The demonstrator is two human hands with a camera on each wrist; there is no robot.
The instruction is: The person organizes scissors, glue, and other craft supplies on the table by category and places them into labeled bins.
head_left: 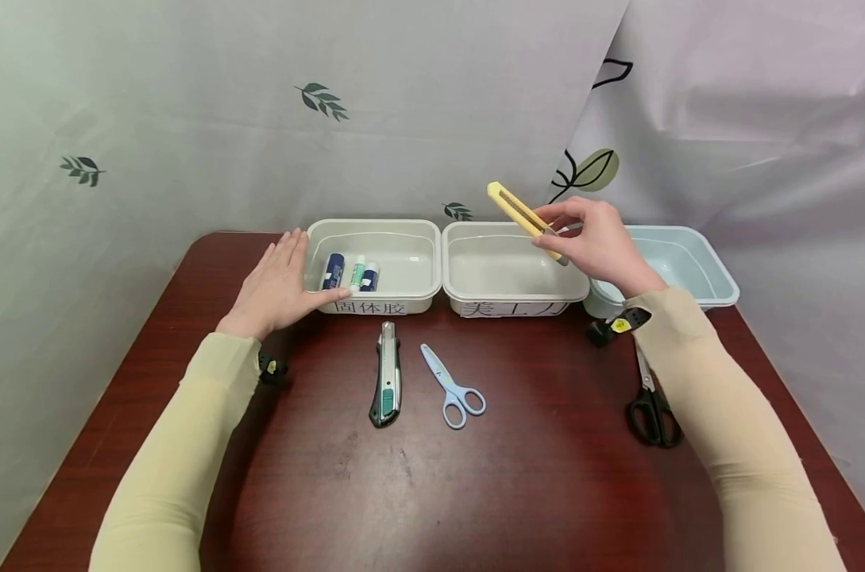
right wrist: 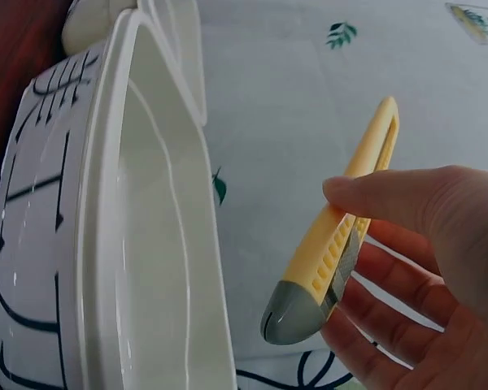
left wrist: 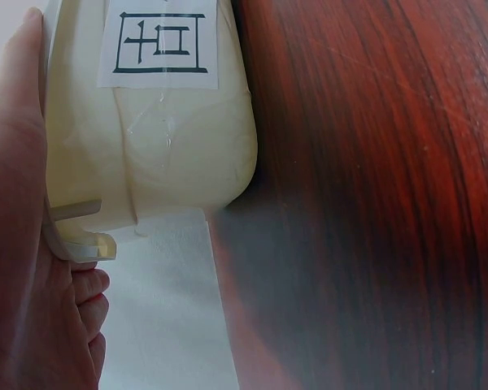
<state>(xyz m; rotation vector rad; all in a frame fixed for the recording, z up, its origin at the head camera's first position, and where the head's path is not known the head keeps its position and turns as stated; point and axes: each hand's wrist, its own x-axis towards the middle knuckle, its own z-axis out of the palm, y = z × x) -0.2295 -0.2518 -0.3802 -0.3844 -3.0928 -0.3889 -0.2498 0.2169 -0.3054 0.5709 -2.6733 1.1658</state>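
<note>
Head view: a yellow utility knife [head_left: 521, 213] sits pinched between thumb and fingers of the right hand [head_left: 595, 238], raised at the middle bin [head_left: 500, 266], which lies to that hand's left. Right wrist view shows the knife's grey end pointing downward, apart from the bin's rim. Just right of the same hand is a pale blue bin [head_left: 693, 262]; nearer the person, partly under the right forearm, lie black-handled scissors [head_left: 654, 419].

Fingers straight, the left hand [head_left: 278, 278] rests against the end of the left bin [head_left: 407, 242], its thumb along the front rim. Inside, to the right of that hand, are three glue sticks [head_left: 334, 272]. Farther right and nearer the person, a black-and-silver cutter [head_left: 387, 381] and light blue scissors [head_left: 455, 391] lie on the dark red tabletop [head_left: 332, 492]. Beyond both hands hangs a pale leaf-print curtain [head_left: 403, 103].
</note>
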